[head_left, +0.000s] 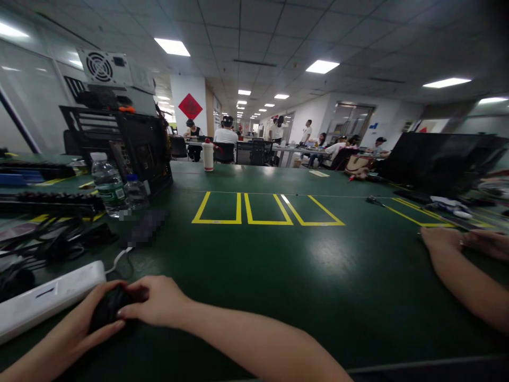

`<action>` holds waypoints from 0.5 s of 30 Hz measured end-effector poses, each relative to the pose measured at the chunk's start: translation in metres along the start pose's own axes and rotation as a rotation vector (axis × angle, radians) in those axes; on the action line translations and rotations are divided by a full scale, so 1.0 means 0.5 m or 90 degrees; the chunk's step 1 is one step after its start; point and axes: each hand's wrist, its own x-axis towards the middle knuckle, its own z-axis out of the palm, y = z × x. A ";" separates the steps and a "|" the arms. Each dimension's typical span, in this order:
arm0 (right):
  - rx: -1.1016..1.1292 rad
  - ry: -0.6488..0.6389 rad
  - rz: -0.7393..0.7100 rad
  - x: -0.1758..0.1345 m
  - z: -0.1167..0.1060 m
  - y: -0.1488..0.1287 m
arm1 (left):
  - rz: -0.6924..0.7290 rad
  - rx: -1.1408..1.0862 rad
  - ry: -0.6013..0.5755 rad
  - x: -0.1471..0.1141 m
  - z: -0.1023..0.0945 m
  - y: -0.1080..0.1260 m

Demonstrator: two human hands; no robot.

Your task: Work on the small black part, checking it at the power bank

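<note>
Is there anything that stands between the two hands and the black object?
Nothing visible does: the left hand holds the black object, and the right hand touches it. The long white object lies beside, not between.

black item part-hidden between my left hand + right hand, can't ID | white bar cut by left edge | co-worker's forearm cut by right edge
</note>
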 end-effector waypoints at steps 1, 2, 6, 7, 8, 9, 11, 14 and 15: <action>-0.001 0.030 0.010 -0.015 -0.036 0.012 | -0.015 -0.029 -0.013 0.036 0.013 0.033; 0.004 0.057 0.019 -0.031 -0.075 0.024 | -0.016 -0.066 -0.009 0.077 0.027 0.068; 0.010 0.152 0.056 -0.095 -0.236 0.061 | 0.084 -0.163 -0.079 0.247 0.086 0.204; 0.004 0.175 0.058 -0.109 -0.272 0.068 | 0.118 -0.175 -0.084 0.285 0.102 0.231; -0.005 0.191 0.062 -0.121 -0.306 0.074 | 0.145 -0.181 -0.082 0.319 0.118 0.252; -0.016 0.203 0.060 -0.132 -0.335 0.079 | 0.165 -0.187 -0.082 0.347 0.133 0.269; -0.028 0.219 0.069 -0.150 -0.377 0.090 | 0.188 -0.198 -0.097 0.389 0.156 0.292; -0.020 0.227 0.054 -0.163 -0.400 0.101 | 0.214 -0.196 -0.099 0.415 0.172 0.304; -0.015 0.231 0.043 -0.165 -0.399 0.104 | 0.218 -0.194 -0.102 0.416 0.172 0.304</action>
